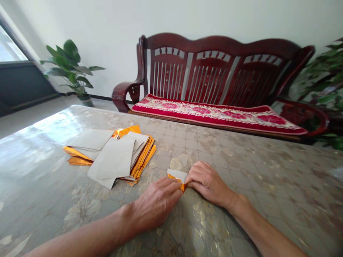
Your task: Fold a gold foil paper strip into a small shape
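A small sheet of gold foil paper (177,175), pale on its back and shiny gold where it is folded over, lies on the table between my hands. My left hand (162,196) presses on its near left part, fingers together and bent over the fold. At the right end, my right hand (207,182) pinches the paper between thumb and curled fingers. Both hands hide part of the sheet. To the left is a loose pile of foil paper sheets (114,159), mostly pale side up, with gold edges showing.
The table (227,160) has a glossy cover with a flower pattern. Behind it stands a dark red wooden bench (214,71) with a red floral seat cover (200,109). A potted plant (71,67) stands at the back left; more leaves (328,78) show at the right.
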The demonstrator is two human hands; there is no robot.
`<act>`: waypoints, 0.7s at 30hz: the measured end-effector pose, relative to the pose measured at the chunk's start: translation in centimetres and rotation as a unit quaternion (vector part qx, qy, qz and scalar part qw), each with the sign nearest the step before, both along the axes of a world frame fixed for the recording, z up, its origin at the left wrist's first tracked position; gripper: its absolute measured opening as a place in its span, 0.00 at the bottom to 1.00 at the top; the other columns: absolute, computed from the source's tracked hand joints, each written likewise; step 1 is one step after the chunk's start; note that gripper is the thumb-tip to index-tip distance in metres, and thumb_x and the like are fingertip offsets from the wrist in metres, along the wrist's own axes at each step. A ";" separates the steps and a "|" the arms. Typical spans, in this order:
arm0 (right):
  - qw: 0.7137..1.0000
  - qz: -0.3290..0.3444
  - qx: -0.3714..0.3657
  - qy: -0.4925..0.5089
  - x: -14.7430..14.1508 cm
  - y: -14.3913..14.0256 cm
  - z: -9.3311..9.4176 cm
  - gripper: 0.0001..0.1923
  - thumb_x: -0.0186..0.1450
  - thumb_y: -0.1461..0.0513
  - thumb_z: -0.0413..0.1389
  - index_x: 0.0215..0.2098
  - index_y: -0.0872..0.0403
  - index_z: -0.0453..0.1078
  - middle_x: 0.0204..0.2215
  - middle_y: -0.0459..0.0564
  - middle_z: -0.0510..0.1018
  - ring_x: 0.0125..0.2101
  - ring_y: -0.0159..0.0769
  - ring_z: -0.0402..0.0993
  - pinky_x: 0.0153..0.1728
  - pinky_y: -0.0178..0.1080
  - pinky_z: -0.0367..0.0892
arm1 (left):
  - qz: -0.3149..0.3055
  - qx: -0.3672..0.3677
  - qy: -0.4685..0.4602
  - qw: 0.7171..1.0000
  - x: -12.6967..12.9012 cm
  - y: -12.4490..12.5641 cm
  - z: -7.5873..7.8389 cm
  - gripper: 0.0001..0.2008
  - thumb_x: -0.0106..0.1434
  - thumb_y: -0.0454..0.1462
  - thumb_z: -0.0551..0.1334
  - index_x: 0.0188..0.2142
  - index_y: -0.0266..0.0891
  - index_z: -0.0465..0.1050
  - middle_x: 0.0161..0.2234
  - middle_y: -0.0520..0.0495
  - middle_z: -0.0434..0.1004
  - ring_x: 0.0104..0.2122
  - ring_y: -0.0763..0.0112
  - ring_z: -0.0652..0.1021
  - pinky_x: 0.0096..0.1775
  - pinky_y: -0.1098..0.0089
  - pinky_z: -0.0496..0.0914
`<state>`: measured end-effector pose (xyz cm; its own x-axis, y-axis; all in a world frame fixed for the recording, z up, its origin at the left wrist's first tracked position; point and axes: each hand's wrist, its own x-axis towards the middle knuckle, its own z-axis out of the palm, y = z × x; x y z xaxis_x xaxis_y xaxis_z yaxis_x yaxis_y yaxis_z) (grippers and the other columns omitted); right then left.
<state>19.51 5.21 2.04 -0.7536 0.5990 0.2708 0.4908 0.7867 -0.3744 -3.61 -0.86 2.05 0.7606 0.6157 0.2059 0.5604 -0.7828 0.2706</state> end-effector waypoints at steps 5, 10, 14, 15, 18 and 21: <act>0.999 -0.030 -0.036 0.009 -0.3 0.2 -0.2 0.08 0.67 0.61 0.59 0.45 0.46 0.75 0.35 0.46 0.78 0.42 0.38 0.68 0.44 0.42 0.61 | 0.036 -0.022 -0.010 0.999 0.4 -0.2 -0.1 0.09 0.71 0.30 0.49 0.42 0.38 0.67 0.39 0.46 0.74 0.41 0.66 0.74 0.47 0.64 0.71; 0.995 -0.066 -0.069 0.028 -0.4 0.0 -0.2 0.16 0.64 0.65 0.62 0.49 0.45 0.74 0.38 0.46 0.78 0.43 0.38 0.69 0.45 0.41 0.63 | 0.047 -0.001 0.012 0.999 0.8 -0.1 -0.3 0.11 0.72 0.33 0.49 0.51 0.38 0.65 0.42 0.45 0.74 0.44 0.64 0.75 0.47 0.62 0.71; 0.991 -0.087 -0.092 0.040 -0.2 0.0 -0.3 0.19 0.62 0.66 0.62 0.50 0.45 0.74 0.37 0.45 0.77 0.42 0.37 0.70 0.45 0.41 0.64 | 0.042 0.026 0.039 0.998 0.9 0.0 -0.5 0.12 0.73 0.34 0.51 0.52 0.37 0.66 0.41 0.45 0.74 0.42 0.62 0.75 0.44 0.61 0.72; 0.991 -0.089 -0.093 0.043 0.0 0.0 -0.4 0.19 0.61 0.66 0.63 0.49 0.45 0.74 0.37 0.45 0.78 0.42 0.37 0.70 0.45 0.41 0.64 | 0.042 0.030 0.043 0.998 0.9 0.0 -0.4 0.12 0.73 0.34 0.51 0.52 0.37 0.66 0.41 0.45 0.75 0.41 0.62 0.75 0.44 0.61 0.72; 0.992 -0.083 -0.086 0.048 0.5 -0.1 -0.5 0.12 0.63 0.65 0.63 0.44 0.45 0.76 0.37 0.44 0.78 0.42 0.37 0.69 0.45 0.41 0.64 | 0.041 0.037 0.044 0.998 0.8 0.0 -0.4 0.12 0.72 0.35 0.53 0.53 0.38 0.67 0.41 0.46 0.75 0.40 0.63 0.74 0.42 0.62 0.72; 0.992 -0.082 -0.075 0.060 0.8 -0.3 -0.5 0.04 0.65 0.62 0.62 0.38 0.46 0.76 0.36 0.44 0.78 0.41 0.37 0.68 0.44 0.41 0.63 | 0.043 0.041 0.033 0.998 0.8 0.2 -0.4 0.11 0.72 0.36 0.55 0.52 0.38 0.68 0.40 0.47 0.75 0.39 0.63 0.74 0.41 0.63 0.71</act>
<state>20.35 4.96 1.55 -0.6109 0.7508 0.2510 0.5520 0.6313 -0.5448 -2.85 -0.71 1.64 0.7187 0.6629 0.2100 0.6414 -0.7486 0.1681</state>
